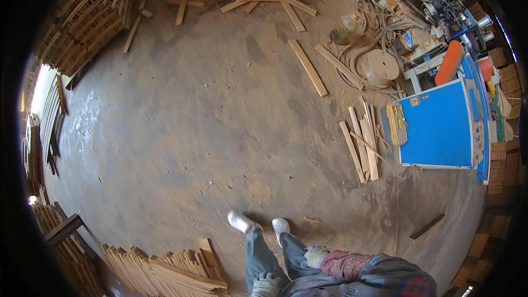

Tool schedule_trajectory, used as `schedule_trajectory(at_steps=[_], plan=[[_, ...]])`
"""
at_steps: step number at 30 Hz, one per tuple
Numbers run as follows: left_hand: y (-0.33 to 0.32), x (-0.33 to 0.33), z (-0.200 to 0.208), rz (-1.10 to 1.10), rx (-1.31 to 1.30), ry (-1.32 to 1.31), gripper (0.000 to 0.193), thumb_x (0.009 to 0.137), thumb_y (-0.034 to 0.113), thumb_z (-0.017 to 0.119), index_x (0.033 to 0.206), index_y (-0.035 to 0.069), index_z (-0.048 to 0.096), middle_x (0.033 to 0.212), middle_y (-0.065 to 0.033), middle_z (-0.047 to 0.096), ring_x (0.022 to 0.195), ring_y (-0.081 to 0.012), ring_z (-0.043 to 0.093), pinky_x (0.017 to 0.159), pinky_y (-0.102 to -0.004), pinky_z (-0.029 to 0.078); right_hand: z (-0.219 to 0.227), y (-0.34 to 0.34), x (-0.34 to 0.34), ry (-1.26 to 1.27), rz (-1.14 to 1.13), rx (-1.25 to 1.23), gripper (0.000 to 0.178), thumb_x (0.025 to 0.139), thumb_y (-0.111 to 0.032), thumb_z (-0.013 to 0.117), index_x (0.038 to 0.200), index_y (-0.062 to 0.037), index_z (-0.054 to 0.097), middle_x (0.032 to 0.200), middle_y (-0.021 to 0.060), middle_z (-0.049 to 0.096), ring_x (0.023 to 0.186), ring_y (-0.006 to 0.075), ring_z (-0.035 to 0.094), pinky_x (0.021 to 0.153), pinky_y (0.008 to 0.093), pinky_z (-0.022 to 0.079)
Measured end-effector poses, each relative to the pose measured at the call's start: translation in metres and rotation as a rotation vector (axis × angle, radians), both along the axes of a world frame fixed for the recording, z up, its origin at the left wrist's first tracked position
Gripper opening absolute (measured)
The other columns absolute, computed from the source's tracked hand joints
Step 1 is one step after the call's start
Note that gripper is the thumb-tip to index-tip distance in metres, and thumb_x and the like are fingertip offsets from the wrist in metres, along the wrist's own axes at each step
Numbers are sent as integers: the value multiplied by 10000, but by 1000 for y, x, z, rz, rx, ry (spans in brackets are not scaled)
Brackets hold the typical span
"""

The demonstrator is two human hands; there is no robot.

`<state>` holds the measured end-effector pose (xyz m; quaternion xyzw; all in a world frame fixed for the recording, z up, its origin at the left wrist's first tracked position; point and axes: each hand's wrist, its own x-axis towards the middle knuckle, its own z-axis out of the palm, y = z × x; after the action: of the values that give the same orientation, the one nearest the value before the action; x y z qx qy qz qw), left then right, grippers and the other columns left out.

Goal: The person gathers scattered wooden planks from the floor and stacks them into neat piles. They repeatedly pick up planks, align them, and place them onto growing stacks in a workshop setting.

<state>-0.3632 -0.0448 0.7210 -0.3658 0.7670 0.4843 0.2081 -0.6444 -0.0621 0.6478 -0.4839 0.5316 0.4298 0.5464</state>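
Two knit-gloved hands, left (pixel 265 286), right (pixel 315 255), empty

Two gloved hands (pixel 315 256) (pixel 265 286) are showing, two white shoes (pixel 240 221) (pixel 280 224), one blue machine (pixel 440 126), one round spool (pixel 380 66), one plastic bottle (pixel 349 26).

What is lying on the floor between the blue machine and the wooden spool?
In the head view, only tangled cables and cords lie between the blue machine and the wooden spool.
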Motion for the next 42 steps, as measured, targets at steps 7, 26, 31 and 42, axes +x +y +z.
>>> schedule_trajectory(at_steps=[7,26,31,42], plan=[[-210,44,-24,290,365,-443,525,819,566,752,1137,150,776,1187,-195,731,1137,-394,685,975,-511,545,9,-190,10,-133,-400,-404,462,990,-530,564,1129,-108,695,1124,163,731,1076,398,679,935,507,516],[-808,-115,-18,533,187,-206,283,946,328,701,1087,86,663,972,-201,735,930,-374,708,820,-479,550,96,-773,-137,-187,-153,-230,414,1005,-499,552,1165,-131,657,1039,174,754,967,401,725,820,552,538],[-946,-152,42,287,569,-74,276,950,320,696,1110,95,686,986,-150,748,965,-315,714,863,-410,544,91,-890,-189,-269,-194,-246,365,1013,-464,548,1165,-150,657,955,185,753,914,390,739,798,563,540],[-1186,-361,-46,-573,551,-321,382,911,425,640,1184,170,718,1075,-166,752,1028,-370,712,878,-470,551,60,-1095,-315,-428,-383,-293,313,988,-402,585,1132,-138,669,948,150,761,899,390,732,907,579,465]])
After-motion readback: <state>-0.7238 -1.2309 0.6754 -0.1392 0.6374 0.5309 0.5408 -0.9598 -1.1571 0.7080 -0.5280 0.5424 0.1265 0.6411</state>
